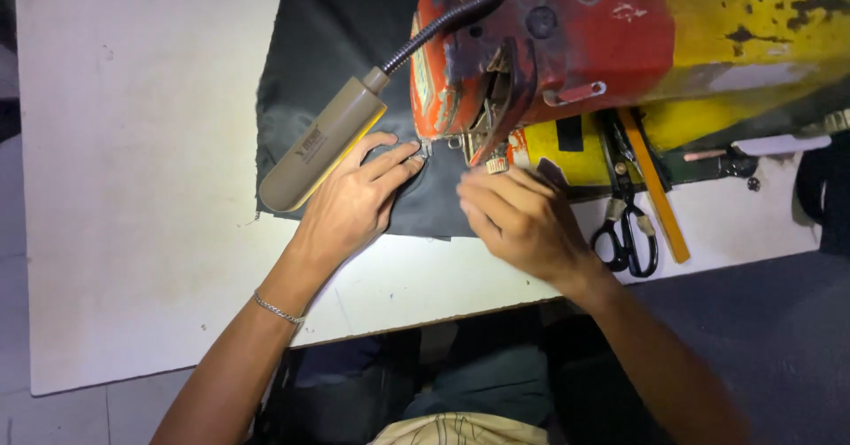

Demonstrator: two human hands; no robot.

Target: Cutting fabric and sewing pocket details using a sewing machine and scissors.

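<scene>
my left hand [354, 201] lies flat and open on the dark cloth [328, 64], fingers spread and pressing it down, gripping nothing; the fingertips [409, 154] reach right up to the foot under the head of the sewing machine [540, 46]. my right hand [518, 219] sits just to the right of that same foot, fingers curled down onto the near edge of the cloth, close under the machine's head. whether those fingers pinch the cloth or only press on it i cannot tell, since the back of the hand hides them.

the cloth runs from under the machine's head out toward me and to the left, its near edge lying on the white table [133, 188]. the machine is painted red at the head and worn yellow further right. a tan lamp [323, 148] on a black flexible neck hangs off the machine's left side, slanting down over the cloth just left of my left hand. to the right of the machine's head, black-handled scissors [624, 228] lie on the table, with an orange stick [655, 188] beside them. a thin chain bracelet [279, 310] circles my left wrist.
</scene>
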